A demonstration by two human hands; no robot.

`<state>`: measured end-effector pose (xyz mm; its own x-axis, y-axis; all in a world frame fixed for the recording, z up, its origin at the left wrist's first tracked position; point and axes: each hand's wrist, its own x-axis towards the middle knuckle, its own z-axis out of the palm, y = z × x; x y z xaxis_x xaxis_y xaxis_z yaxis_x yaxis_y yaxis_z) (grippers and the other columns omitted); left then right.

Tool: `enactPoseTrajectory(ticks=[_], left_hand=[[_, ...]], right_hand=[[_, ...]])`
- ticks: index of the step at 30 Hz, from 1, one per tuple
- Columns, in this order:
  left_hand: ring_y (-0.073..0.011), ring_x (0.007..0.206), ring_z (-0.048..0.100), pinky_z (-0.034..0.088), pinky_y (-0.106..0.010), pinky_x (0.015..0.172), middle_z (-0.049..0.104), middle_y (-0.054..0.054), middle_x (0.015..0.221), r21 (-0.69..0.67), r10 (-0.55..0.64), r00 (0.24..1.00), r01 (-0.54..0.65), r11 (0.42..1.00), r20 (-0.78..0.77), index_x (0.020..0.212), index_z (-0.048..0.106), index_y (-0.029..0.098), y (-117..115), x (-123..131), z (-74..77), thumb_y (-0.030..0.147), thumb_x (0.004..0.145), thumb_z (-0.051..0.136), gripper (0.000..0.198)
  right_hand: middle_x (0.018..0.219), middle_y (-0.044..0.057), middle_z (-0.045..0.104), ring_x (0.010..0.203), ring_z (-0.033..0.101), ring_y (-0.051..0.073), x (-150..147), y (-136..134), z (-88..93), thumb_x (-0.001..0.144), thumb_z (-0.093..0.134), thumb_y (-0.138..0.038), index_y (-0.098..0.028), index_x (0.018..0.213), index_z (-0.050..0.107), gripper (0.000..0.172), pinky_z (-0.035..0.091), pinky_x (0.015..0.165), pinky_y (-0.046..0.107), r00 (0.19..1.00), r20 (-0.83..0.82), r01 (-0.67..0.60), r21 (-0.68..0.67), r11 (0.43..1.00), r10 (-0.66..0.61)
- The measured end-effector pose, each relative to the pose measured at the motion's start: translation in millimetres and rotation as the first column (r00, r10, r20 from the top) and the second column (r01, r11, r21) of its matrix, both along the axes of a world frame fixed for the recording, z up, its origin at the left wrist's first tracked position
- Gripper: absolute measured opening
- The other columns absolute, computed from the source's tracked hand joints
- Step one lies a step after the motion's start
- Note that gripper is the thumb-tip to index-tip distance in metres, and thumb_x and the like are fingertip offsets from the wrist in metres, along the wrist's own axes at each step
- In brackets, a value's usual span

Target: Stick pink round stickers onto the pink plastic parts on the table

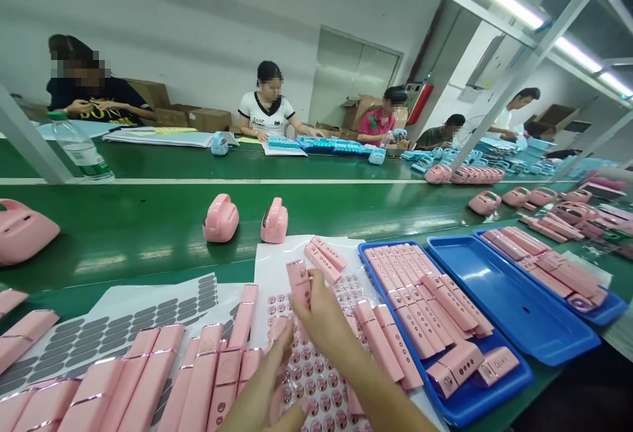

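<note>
My right hand [321, 313] is closed around a pink bar-shaped plastic casing [297, 275] with round buttons, held tilted above the sticker sheet. My left hand [271, 379], lower and to the left, has its fingers and thumb around another pink casing [279, 326], mostly hidden by the hand. Beneath both hands lies a sheet of round picture stickers [316, 379]. Two pink casings [325, 259] rest on white paper just beyond my right hand, and a pair of casings [388, 343] lies to its right.
A blue tray [494, 405] full of pink casings stands to the right, beside a second blue tray [514, 300]. Several pink casings [99, 392] lie at left over grey oval stickers [123, 320]. Pink handled units [221, 219] stand on the green belt [346, 208]. Co-workers [270, 102] sit opposite.
</note>
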<state>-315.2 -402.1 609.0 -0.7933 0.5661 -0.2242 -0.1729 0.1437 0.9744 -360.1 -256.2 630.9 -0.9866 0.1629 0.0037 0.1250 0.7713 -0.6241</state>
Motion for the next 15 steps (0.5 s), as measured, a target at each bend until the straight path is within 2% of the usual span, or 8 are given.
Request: enactPoseTrajectory(ticks=[3,5,6,7,9,11,13,15], left_hand=[[-0.0243,0.123,0.040,0.036,-0.042,0.100,0.042,-0.009,0.135,-0.152,0.039,0.982,-0.068,0.986,-0.185,0.125,0.044,0.023,-3,-33,18.8,0.042,0.081,0.046,0.048],[-0.0224,0.116,0.046,0.043,-0.038,0.094,0.048,-0.010,0.125,-0.228,0.069,0.924,-0.165,0.959,-0.377,0.119,0.047,0.022,-2,-73,31.1,0.037,0.085,0.043,0.037],[-0.0216,0.116,0.045,0.044,-0.035,0.093,0.047,-0.011,0.123,-0.217,0.122,0.871,-0.251,0.943,-0.476,0.115,0.048,0.018,1,-98,36.1,0.031,0.085,0.044,0.033],[-0.0217,0.114,0.046,0.043,-0.035,0.092,0.048,-0.012,0.121,-0.218,0.147,0.835,-0.302,0.928,-0.530,0.113,0.048,0.015,5,-124,40.1,0.026,0.084,0.047,0.032],[-0.0255,0.116,0.043,0.040,-0.042,0.095,0.046,-0.015,0.121,-0.243,0.187,0.767,-0.409,0.879,-0.613,0.115,0.047,0.010,17,-174,44.4,0.019,0.083,0.050,0.033],[-0.0296,0.123,0.036,0.032,-0.050,0.099,0.043,-0.014,0.129,-0.268,0.197,0.710,-0.486,0.832,-0.676,0.120,0.044,0.012,32,-214,44.1,0.022,0.083,0.054,0.040],[-0.0318,0.122,0.037,0.031,-0.053,0.099,0.043,-0.012,0.131,-0.303,0.190,0.694,-0.521,0.798,-0.694,0.124,0.043,0.014,50,-241,40.2,0.028,0.083,0.056,0.045],[-0.0293,0.113,0.047,0.037,-0.052,0.094,0.051,-0.011,0.122,-0.362,0.194,0.725,-0.535,0.764,-0.661,0.119,0.048,0.015,65,-257,34.8,0.031,0.083,0.057,0.041]], right_hand=[[0.105,0.009,0.060,0.096,0.058,0.022,-50,19,-7.6,0.083,0.059,-0.022,-0.012,0.106,0.055,0.025,0.048,0.080,0.039,1.000,-0.010,-0.021,0.187,0.982,0.023],[0.108,0.007,0.060,0.099,0.057,0.022,-72,25,-17.5,0.085,0.059,-0.024,-0.014,0.101,0.058,0.019,0.047,0.084,0.043,1.000,-0.009,-0.014,0.300,0.954,0.018],[0.107,0.006,0.060,0.098,0.057,0.022,-78,27,-22.8,0.086,0.057,-0.025,-0.014,0.102,0.059,0.019,0.047,0.084,0.043,1.000,-0.011,0.001,0.347,0.938,0.003],[0.107,0.006,0.060,0.097,0.058,0.021,-82,28,-27.9,0.087,0.056,-0.025,-0.014,0.104,0.058,0.020,0.048,0.083,0.043,1.000,-0.019,0.023,0.388,0.921,-0.017],[0.110,0.007,0.059,0.097,0.058,0.021,-83,29,-35.4,0.088,0.054,-0.024,-0.015,0.107,0.057,0.021,0.049,0.082,0.042,0.997,-0.048,0.075,0.455,0.887,-0.060],[0.114,0.007,0.057,0.100,0.057,0.022,-80,28,-38.4,0.089,0.053,-0.022,-0.016,0.109,0.056,0.022,0.048,0.083,0.043,0.993,-0.084,0.109,0.501,0.858,-0.077],[0.113,0.007,0.057,0.102,0.055,0.023,-75,24,-37.7,0.088,0.053,-0.018,-0.015,0.107,0.057,0.019,0.047,0.085,0.044,0.993,-0.107,0.095,0.528,0.844,-0.045],[0.105,0.006,0.060,0.102,0.055,0.023,-71,16,-34.9,0.086,0.053,-0.010,-0.014,0.100,0.060,0.016,0.046,0.085,0.044,0.994,-0.108,0.030,0.531,0.847,0.032]])
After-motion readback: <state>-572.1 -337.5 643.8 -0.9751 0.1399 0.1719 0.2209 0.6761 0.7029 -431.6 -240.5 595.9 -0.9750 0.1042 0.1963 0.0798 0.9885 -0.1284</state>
